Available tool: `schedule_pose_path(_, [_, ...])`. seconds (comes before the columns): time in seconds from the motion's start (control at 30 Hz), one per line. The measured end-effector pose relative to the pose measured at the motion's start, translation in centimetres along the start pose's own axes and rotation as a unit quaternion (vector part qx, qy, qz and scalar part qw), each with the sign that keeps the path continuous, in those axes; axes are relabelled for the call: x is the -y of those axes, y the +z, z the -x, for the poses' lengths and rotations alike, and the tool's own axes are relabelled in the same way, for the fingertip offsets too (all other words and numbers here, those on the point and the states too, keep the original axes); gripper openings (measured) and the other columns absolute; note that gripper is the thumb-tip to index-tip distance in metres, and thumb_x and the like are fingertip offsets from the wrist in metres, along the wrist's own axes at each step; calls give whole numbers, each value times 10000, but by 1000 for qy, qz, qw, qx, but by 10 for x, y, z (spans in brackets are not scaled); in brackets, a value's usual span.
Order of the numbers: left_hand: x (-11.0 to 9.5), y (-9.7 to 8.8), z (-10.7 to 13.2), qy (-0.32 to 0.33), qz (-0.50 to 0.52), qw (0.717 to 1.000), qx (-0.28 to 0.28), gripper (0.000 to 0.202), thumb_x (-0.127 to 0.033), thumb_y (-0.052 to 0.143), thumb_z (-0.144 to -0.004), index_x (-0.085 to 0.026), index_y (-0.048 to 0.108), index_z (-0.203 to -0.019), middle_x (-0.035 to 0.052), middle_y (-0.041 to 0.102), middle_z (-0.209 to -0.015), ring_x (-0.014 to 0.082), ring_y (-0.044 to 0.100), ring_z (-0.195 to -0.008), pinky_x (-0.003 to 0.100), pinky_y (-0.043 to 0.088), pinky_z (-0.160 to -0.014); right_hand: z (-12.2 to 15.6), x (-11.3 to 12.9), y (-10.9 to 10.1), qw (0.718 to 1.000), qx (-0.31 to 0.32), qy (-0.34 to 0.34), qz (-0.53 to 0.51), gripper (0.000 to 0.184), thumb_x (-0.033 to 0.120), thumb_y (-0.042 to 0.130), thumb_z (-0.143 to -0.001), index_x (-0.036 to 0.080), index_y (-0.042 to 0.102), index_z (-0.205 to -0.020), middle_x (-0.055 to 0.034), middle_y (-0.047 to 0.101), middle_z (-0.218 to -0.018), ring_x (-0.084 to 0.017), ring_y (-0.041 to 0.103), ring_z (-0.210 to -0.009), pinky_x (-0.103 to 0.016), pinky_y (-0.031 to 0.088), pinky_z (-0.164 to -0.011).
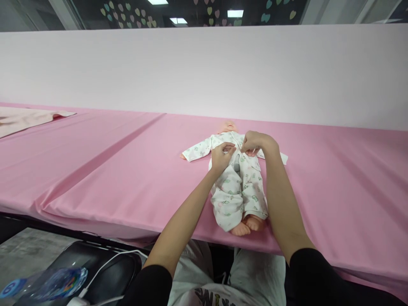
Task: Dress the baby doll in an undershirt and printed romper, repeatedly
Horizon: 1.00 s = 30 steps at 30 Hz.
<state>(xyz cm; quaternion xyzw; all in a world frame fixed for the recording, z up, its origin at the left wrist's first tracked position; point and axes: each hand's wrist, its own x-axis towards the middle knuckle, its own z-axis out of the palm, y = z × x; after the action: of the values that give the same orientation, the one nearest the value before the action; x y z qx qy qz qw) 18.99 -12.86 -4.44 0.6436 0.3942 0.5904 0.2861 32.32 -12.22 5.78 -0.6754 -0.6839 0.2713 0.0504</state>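
A baby doll (230, 126) lies on its back on the pink table cover (127, 161), head away from me, bare feet near the front edge. It wears a white romper (237, 191) with a small green print. My left hand (221, 155) pinches the left flap of the romper at the doll's chest, fingers closed on the cloth. My right hand (253, 142) pinches the right flap at the same height, close beside the left hand. The front of the romper gapes a little between the two hands.
A pale pink cloth (25, 119) lies at the far left of the table. A pale wall panel (204, 72) runs behind it. Below the front edge at the left stands a black chair seat (105, 272) with a white cable and a plastic bottle (44, 284).
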Motion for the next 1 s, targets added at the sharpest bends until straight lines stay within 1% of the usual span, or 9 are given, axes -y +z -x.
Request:
schedule_pose_path(0.1, [-1,0,0,2,-1,1000,4,82,-157,620,-743,-162,672,-807,37,711,-803,139,669,-762,243,519,-753,2,3,1,999,-9,3,31,119,76,695,-648,86,594,-584,-109,646,-566,-208,645,-551,-280,560,-520])
schedule_pose_path(0.17, [-1,-1,1,4,-5,1000,8,85,-155,614,-749,-170,673,-809,25,712,-811,134,667,-763,240,517,-757,4,4,0,999,-9,-8,35,130,68,679,-660,96,586,-574,-93,637,-554,-198,641,-550,-268,555,-523])
schedule_pose_path(0.33, [-2,-2,2,-1,-31,999,11,95,-162,609,-759,-181,676,-824,1,710,-795,116,664,-763,220,510,-770,8,2,-4,995,14,-94,-34,167,95,669,-700,131,570,-570,-30,607,-567,-135,613,-566,-203,526,-515])
schedule_pose_path(0.4, [-2,-2,2,0,-28,1000,13,98,-163,608,-760,-176,678,-827,5,709,-793,115,665,-763,216,510,-767,9,1,-5,993,14,-109,-45,165,98,676,-702,129,572,-578,-20,594,-567,-119,597,-562,-193,517,-512])
schedule_pose_path(0.57, [-1,-2,1,3,-18,1000,12,107,-164,612,-754,-166,685,-831,18,712,-781,123,669,-755,220,515,-757,6,0,-3,992,20,-106,-62,132,91,678,-703,122,588,-611,-20,594,-556,-121,592,-560,-211,532,-540])
schedule_pose_path(0.8, [-2,-3,1,5,-20,1000,13,118,-157,609,-754,-160,696,-834,35,718,-804,132,672,-766,231,519,-764,10,-1,-5,992,35,-106,-66,85,62,654,-707,114,610,-656,-38,624,-599,-140,619,-605,-217,539,-539])
schedule_pose_path(0.9, [-3,-3,1,2,-31,999,12,128,-144,598,-759,-171,696,-836,25,720,-808,131,673,-781,237,516,-781,10,-3,-7,990,51,-109,-74,64,58,648,-708,115,628,-687,-48,642,-643,-157,637,-630,-226,543,-536])
schedule_pose_path(1.0, [-2,-3,1,0,-40,999,12,139,-134,588,-763,-187,696,-833,10,721,-809,125,673,-780,234,514,-784,10,-4,-7,990,53,-111,-75,68,58,660,-694,120,633,-691,-43,639,-618,-176,646,-627,-250,556,-553])
